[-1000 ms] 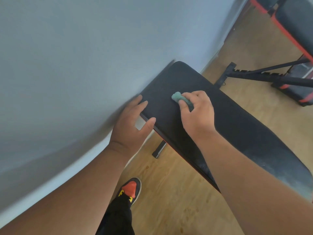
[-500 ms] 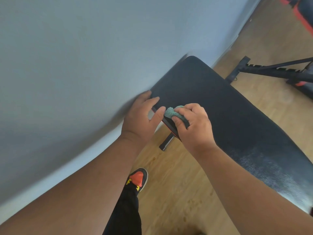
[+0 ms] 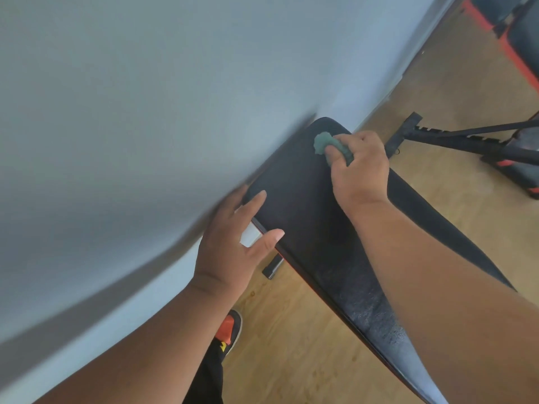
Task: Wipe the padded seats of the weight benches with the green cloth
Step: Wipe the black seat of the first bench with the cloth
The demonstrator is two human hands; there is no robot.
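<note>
Right now my right hand [image 3: 360, 167] pinches the green cloth [image 3: 326, 144] at the padded seat [image 3: 303, 205]'s far end, left hand [image 3: 233, 237] spread open bracing its corner; next, I'd drag the cloth back toward me

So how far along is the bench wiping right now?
In hand: the right hand presses the green cloth on the far end of the black padded seat, while the left hand steadies its wall-side edge. Nothing shows as clearly finished. Left: the near end looks streaky, and the red-trimmed bench at top right is untouched.
</note>
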